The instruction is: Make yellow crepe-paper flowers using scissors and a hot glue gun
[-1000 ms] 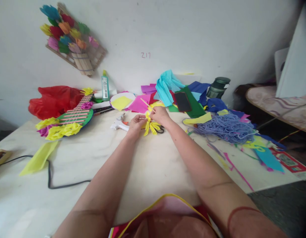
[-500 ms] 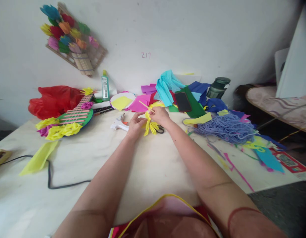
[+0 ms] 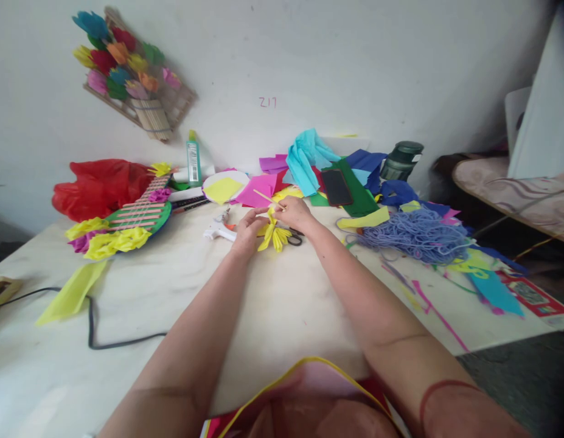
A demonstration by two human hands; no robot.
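Both hands meet over the middle of the table, around a yellow paper flower (image 3: 276,237) whose petals hang downward. My left hand (image 3: 250,231) is closed on the flower's upper left side. A thin wooden stick (image 3: 264,196) slants up to the left out of my right hand (image 3: 291,213), whose fingers are pinched round it just above the flower. Whether the stick touches the flower is hidden by the fingers. Just left of my left hand lies a white glue gun (image 3: 218,230). A dark scissor handle (image 3: 295,240) shows right of the petals.
A decorated green craft (image 3: 135,216) with sticks and paper flowers lies left, by a red plastic bag (image 3: 99,185). Behind my hands are coloured paper sheets (image 3: 258,190), a phone (image 3: 336,187) and a glue bottle (image 3: 193,159). Blue yarn (image 3: 418,237) is heaped right; a black cable (image 3: 90,322) crosses the left.
The yellow flower has turned slightly between my hands, its petals swinging a little left. The stick's tip has shifted slightly left and down. My hands stay in nearly the same place.
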